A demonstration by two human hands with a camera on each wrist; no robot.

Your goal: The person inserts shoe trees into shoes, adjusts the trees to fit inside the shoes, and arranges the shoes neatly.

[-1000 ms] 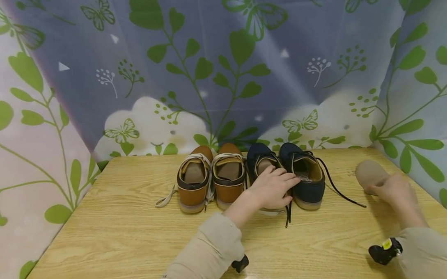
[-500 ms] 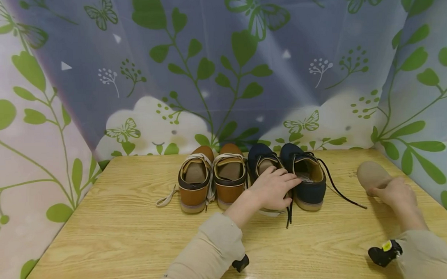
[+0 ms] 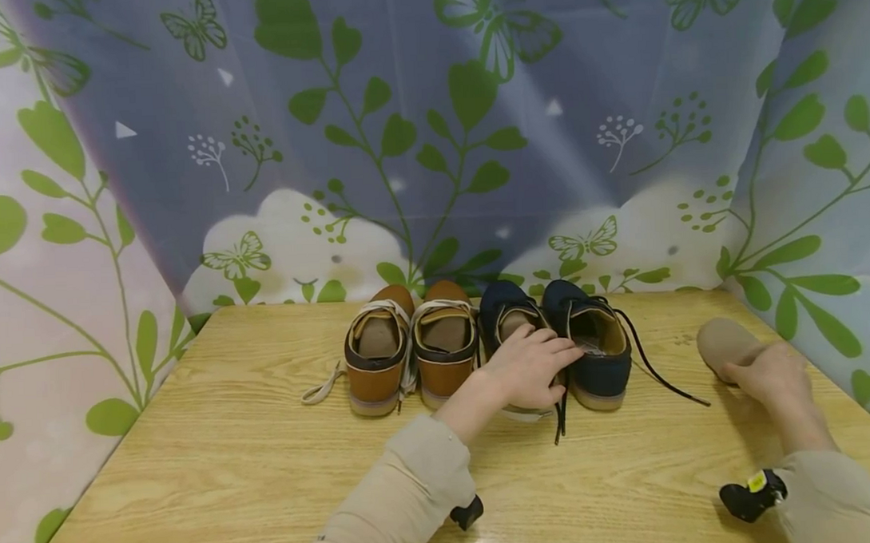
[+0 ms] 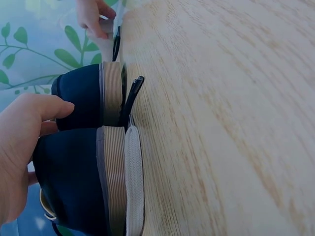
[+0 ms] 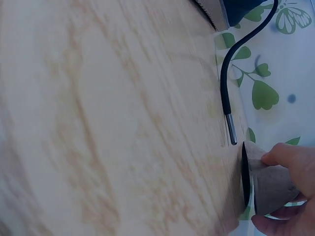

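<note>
My right hand (image 3: 777, 379) pinches a beige insole (image 3: 725, 345) at the right side of the table. In the right wrist view the insole (image 5: 270, 184) bends between thumb and fingers, its lower edge close to the tabletop. My left hand (image 3: 532, 368) rests over the heel end of the left navy shoe (image 3: 504, 301), fingers reaching across to the right navy shoe (image 3: 600, 377). That right shoe shows a bare yellowish lining. In the left wrist view, the hand (image 4: 19, 142) lies along both navy heels, partly hidden behind them.
Two brown shoes (image 3: 376, 381) with white laces stand left of the navy pair, toes toward the patterned backdrop (image 3: 403, 185). A black lace (image 3: 654, 368) trails right over the wooden table (image 3: 269, 469). Fabric walls close off both sides.
The insole has shifted slightly to the right with my right hand. My left hand and the shoes have stayed in place.
</note>
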